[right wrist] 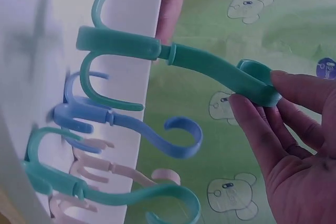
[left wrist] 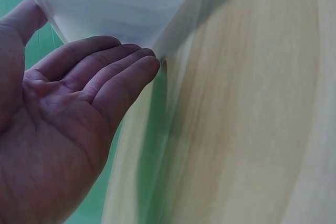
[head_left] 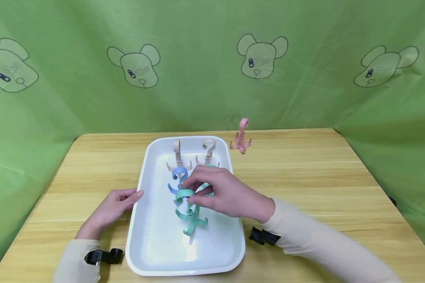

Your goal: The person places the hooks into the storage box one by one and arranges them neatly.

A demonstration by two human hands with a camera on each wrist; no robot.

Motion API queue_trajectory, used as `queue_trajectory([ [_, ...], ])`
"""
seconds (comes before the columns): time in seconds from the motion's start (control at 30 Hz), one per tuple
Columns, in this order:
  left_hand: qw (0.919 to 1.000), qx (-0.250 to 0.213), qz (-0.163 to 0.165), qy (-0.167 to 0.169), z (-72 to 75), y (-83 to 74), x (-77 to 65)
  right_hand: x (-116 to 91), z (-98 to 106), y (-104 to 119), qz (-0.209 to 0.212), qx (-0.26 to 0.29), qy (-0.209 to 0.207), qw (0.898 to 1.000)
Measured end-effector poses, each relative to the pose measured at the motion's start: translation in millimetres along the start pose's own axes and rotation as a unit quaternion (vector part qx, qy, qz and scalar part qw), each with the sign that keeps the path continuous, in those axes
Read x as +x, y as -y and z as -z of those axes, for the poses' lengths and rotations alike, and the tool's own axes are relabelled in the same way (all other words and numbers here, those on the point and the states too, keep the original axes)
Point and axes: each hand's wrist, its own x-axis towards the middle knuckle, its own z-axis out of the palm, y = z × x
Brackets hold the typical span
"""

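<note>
My right hand (head_left: 230, 192) pinches the curled top of a green plastic hook hanger (head_left: 193, 221) between thumb and fingertips, over the white tray (head_left: 156, 243). The hanger stands upright with its several curved prongs at the bottom. My left hand (head_left: 118, 202) is at the tray's left side, thumb over the rim and fingers against the outer wall. Behind the held hanger stand a blue hook hanger (head_left: 179, 173) and two beige ones, at the left (head_left: 177, 147) and right (head_left: 209, 146). A second green hook hanger (right wrist: 126, 196) is partly hidden by my right hand in the head view.
A pink hook hanger (head_left: 241, 137) stands on the wooden table (head_left: 304, 169), just past the tray's far right corner. Green cloth (head_left: 198, 102) with printed animal heads hangs behind the table and along its sides.
</note>
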Motion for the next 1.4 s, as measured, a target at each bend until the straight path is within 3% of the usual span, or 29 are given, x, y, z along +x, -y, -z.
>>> queue_trajectory([
  [0.47, 1.0, 0.003, 0.0, 0.001, -0.4, -1.7, -0.9, 10, -18, -8, -0.012, -0.015, 0.041, 0.999],
  [1.2, 0.9999, -0.009, -0.006, 0.002, -0.4, 0.9, -1.0, 12, -23, -9, -0.048, -0.059, 0.087, 0.993],
  [1.4, 0.9999, -0.013, -0.007, 0.003, -0.7, 0.7, -1.0, 12, -24, -9, -0.052, -0.046, 0.107, 0.992],
])
